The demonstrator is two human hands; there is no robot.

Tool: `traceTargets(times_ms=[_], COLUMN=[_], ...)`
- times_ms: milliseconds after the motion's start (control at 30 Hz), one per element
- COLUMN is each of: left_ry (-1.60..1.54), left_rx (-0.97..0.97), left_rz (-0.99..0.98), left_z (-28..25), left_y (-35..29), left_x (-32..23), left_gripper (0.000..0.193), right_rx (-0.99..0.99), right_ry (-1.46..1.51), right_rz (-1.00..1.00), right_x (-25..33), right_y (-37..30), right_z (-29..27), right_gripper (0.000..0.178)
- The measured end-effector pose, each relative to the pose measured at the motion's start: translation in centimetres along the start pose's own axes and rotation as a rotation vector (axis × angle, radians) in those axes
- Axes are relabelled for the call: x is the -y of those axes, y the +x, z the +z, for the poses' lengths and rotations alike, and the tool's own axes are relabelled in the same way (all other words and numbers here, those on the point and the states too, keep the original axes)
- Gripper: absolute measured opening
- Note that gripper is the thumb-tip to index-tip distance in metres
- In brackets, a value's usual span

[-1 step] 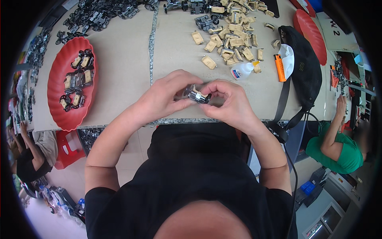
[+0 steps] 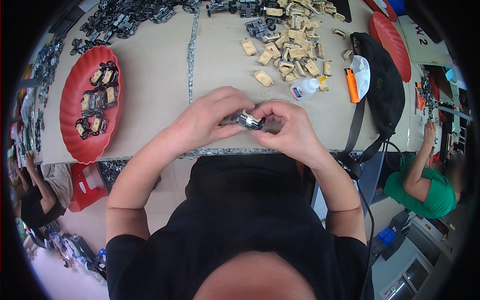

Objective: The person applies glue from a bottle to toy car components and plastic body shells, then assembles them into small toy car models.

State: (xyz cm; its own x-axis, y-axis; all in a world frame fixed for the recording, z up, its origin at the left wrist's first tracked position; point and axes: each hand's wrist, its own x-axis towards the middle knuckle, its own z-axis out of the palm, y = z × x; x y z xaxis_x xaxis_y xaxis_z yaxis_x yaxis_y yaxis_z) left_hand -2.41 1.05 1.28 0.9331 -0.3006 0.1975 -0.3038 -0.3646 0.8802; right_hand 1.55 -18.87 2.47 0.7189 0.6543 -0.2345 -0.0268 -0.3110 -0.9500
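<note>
Workbench in a busy assembly room

A cardboard-covered table [image 2: 150,90] with a speckled stone edge stands over a pale tiled floor [image 2: 165,185]; a red plastic stool [image 2: 82,185] sits beneath, and grey cabinets [image 2: 400,280] line the lower right under even light.

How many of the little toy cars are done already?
Several assembled pieces lie on the red tray. The left hand and right hand hold one small grey part together. A pile of tan shells and black parts wait unused.
</note>
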Motion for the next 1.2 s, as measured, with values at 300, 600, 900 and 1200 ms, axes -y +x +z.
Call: traceTargets(times_ms=[300, 600, 900, 1200], left_ry=[0.204, 0.008, 0.050, 0.003], left_rx=[0.139, 0.106, 0.060, 0.058], left_rz=[0.198, 0.212, 0.214, 0.177], left_z=[-0.6, 0.0, 0.2, 0.4], left_y=[1.2, 1.2, 1.0, 0.8], left_x=[0.7, 1.4, 1.5, 1.5], left_gripper=[0.025, 0.022, 0.021, 0.021], right_rx=[-0.110, -0.072, 0.006, -0.023], right_ry=[-0.415, -0.308, -0.266, -0.246], right_rz=[-0.434, -0.498, -0.312, -0.378], right_x=[-0.4, -1.4, -0.7, -1.2], right_y=[0.9, 1.4, 1.0, 1.0], right_z=[0.1, -0.1, -0.4, -0.3], right_gripper=[0.024, 0.024, 0.023, 0.026])
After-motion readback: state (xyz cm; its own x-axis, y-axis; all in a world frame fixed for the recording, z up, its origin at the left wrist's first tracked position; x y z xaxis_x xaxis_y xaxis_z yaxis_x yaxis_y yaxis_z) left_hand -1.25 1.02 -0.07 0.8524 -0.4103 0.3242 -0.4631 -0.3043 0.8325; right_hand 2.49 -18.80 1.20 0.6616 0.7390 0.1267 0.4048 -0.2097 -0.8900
